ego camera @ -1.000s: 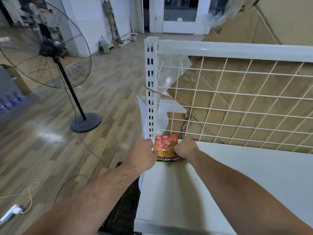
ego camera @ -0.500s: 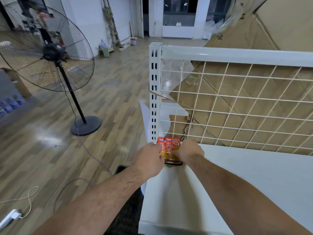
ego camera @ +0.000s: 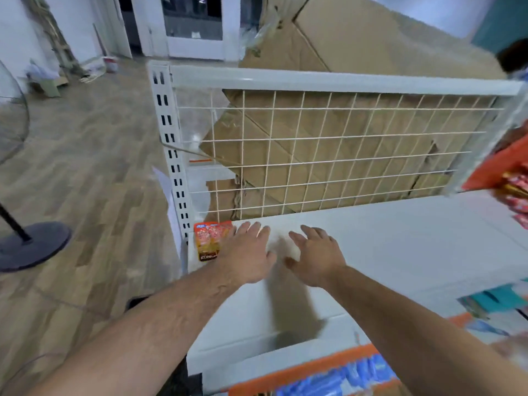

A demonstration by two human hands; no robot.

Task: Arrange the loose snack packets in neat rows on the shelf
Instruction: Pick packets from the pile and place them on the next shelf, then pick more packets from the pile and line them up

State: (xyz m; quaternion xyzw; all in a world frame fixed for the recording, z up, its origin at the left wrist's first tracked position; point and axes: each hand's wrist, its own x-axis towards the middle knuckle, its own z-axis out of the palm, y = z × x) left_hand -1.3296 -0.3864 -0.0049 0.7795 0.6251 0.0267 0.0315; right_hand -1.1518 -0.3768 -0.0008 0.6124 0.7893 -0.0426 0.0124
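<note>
Packets (ego camera: 210, 238) sit in the shelf's (ego camera: 400, 247) back left corner beside the post (ego camera: 171, 150), probably to anchor a row from the end. Left hand (ego camera: 248, 252), fingers spread and holding nothing, overlaps their right edge; right hand (ego camera: 317, 255) hovers nearby, spread too, empty.

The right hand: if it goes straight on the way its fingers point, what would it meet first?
Probably the wire grid at the back of the shelf. The right hand points forward, slightly left, over bare shelf; nothing else lies in that line.
</note>
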